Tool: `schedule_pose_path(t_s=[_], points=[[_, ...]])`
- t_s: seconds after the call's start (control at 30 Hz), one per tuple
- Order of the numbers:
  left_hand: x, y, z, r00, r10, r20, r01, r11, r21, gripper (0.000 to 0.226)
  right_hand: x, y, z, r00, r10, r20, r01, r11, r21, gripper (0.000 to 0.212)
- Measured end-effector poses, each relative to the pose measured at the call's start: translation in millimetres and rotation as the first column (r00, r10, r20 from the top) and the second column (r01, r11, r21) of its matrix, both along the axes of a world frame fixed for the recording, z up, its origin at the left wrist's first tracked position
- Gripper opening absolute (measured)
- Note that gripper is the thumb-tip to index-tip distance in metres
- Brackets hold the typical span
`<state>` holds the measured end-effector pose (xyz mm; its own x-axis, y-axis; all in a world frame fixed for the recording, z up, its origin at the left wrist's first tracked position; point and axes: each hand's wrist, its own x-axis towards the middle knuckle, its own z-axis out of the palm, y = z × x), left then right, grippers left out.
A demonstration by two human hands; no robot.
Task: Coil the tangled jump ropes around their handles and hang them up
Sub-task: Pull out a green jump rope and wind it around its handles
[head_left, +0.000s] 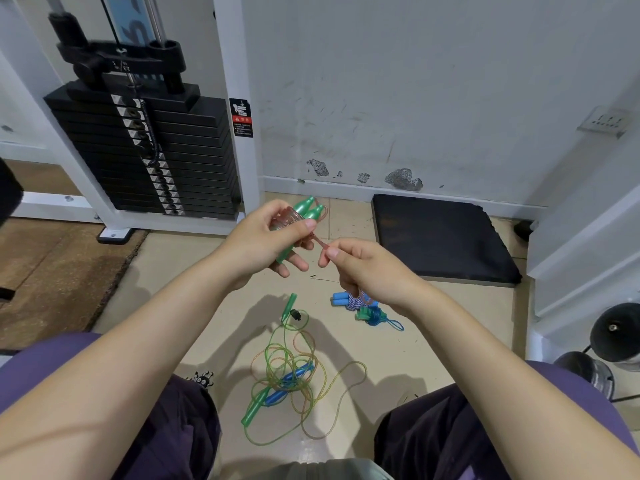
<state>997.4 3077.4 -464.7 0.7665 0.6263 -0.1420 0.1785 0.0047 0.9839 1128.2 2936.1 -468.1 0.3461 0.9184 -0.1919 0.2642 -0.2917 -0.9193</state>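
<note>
Above floor tangle: left hand clasps green handles w/ pink coil; right hand pinches rope tail. Risk: slack tail slips, coil unwinds.

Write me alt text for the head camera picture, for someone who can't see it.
The left hand holds two green handles wrapped in pink rope, while the right hand pinches the rope's loose end. Below on the tiled floor lies a tangled heap of ropes, with coiled ropes nearby.
</note>
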Motion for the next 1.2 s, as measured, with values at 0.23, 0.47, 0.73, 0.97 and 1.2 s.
schedule_pose_path(t_s=[0.23, 0.47, 0.73, 0.97, 1.2], points=[[1.0, 9.4, -2.2, 0.981, 0.196, -0.011, -0.193, 0.974, 0.12, 0.017, 0.0, -0.7, 7.1, 0.979, -0.066, 0.192, 0.055, 0.997, 0.058, 0.03], [-2.1, 7.6, -3.8, 0.938, -0.19, -0.291, 0.228, 0.968, 0.103, 0.038, 4.8, -6.2, 7.3, 0.889, -0.103, 0.446, 0.0, 0.974, 0.225, 0.018], [2.1, -21.5, 7.3, 0.839, -0.419, -0.346, 0.478, 0.872, 0.103, 0.023, 9.5, -0.8, 6.4, 0.948, -0.088, 0.305, 0.006, 0.965, 0.26, 0.01], [1.2, -23.8, 7.8, 0.915, -0.307, -0.263, 0.352, 0.924, 0.147, 0.02, 15.6, -1.7, 8.6, 0.984, -0.178, 0.01, 0.17, 0.954, 0.248, 0.006], [0.6, -18.5, 7.9, 0.969, -0.179, -0.17, 0.208, 0.963, 0.173, 0.029, 19.9, -4.7, 8.6, 0.976, -0.143, -0.161, 0.177, 0.958, 0.224, 0.012]])
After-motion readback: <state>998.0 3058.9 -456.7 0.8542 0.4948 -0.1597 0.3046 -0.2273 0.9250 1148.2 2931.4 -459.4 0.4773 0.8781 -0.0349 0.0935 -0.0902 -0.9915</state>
